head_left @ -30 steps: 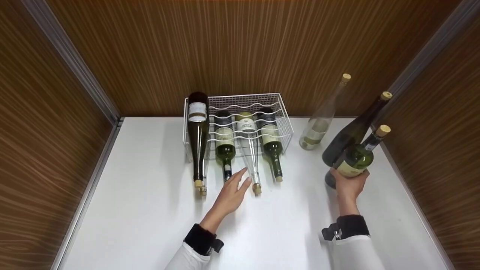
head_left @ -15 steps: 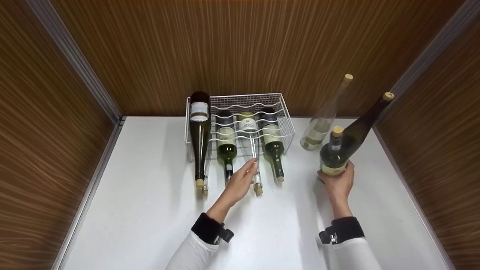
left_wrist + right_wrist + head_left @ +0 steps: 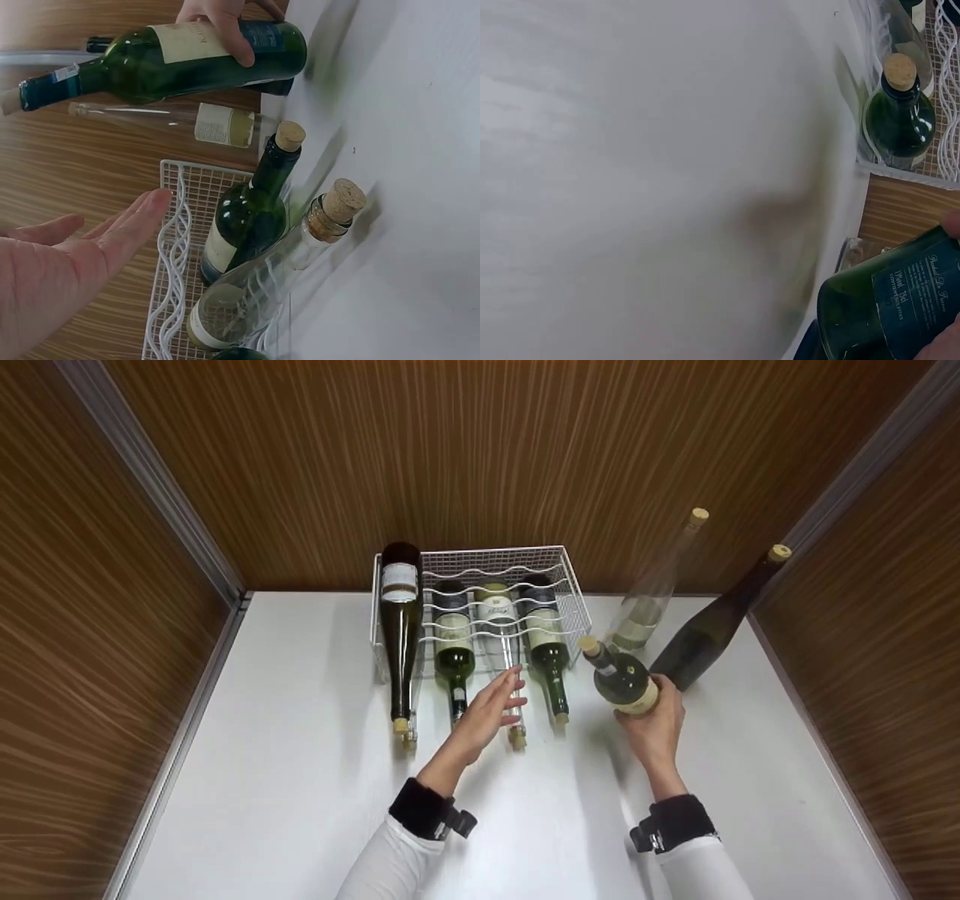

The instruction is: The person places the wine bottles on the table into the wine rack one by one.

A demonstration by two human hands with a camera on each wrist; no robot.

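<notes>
Green wine bottle [image 3: 622, 684] leans in the right hand [image 3: 658, 726], above the tabletop [image 3: 300, 750], its cork aimed between 10 and 11 o'clock. That hand's grip is wrapped round the lower body, over the cream label [image 3: 193, 43]; a blue label [image 3: 921, 296] shows near the base in the right wrist view. Between 8 and 9 o'clock from the bottle, the left hand [image 3: 486, 720] has an unclosed, unloaded grip, fingers straight and pointing about 1 o'clock. Seen from the head, it overlaps the neck of a clear racked bottle [image 3: 498, 619]; the left wrist view shows its fingertips apart from the glass. A white wire rack [image 3: 487, 551] sits at 10 o'clock from the held bottle. Within it, two green bottles [image 3: 454, 660] flank the clear one, necks toward 5 or 6 o'clock. A dark bottle [image 3: 400, 637] lies along its 9 o'clock end, above another clear neck [image 3: 409, 739]. Near the held bottle stand a clear upright bottle [image 3: 643, 604] around 12 o'clock and a tall dark bottle [image 3: 701, 639] at 2 o'clock.
</notes>
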